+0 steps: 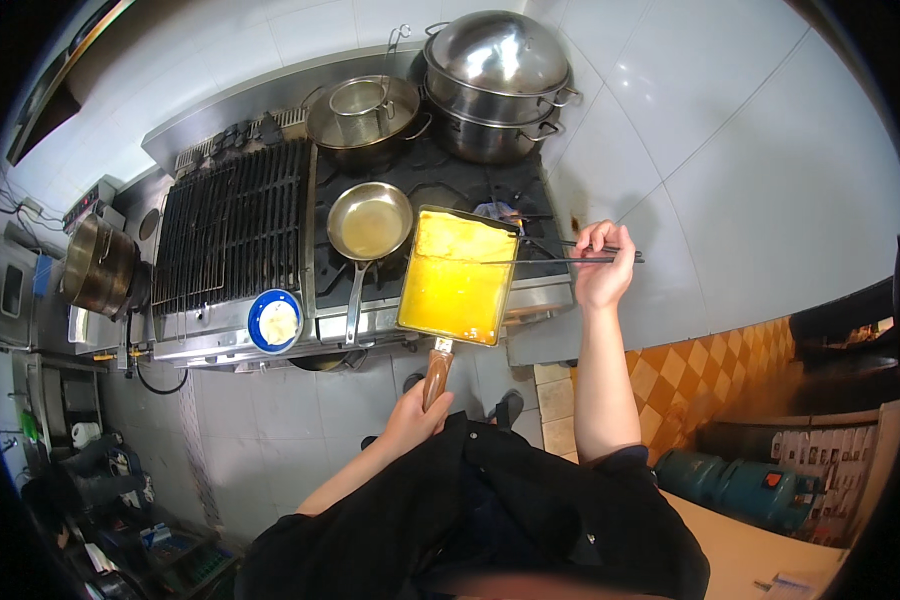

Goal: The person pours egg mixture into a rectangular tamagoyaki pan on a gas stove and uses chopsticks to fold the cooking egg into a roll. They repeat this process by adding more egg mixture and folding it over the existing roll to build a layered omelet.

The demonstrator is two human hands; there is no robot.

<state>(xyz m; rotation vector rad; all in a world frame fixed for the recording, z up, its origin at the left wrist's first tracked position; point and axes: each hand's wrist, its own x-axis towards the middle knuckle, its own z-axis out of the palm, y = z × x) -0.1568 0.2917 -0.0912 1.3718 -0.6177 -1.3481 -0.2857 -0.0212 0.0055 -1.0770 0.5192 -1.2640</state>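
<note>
My left hand (417,418) is closed round the brown wooden handle of a rectangular omelette pan (407,318), which is over the front right of the stove. Yellow egg (455,295) covers the pan's bottom, wet and shiny in its nearer part. Along the far side lies a thicker folded egg layer (460,238). My right hand (604,265) grips a pair of long dark chopsticks (555,261) from the right. Their tips reach over the pan to the near edge of the folded layer; whether they touch it I cannot tell.
Left of the omelette pan sits a small round frying pan (370,215) with liquid in it. A blue-rimmed bowl (275,321) stands on the stove's front ledge. Behind are a wide pan (322,130) holding a strainer (358,99) and a lidded steamer pot (495,105). A black grill (235,220) lies left.
</note>
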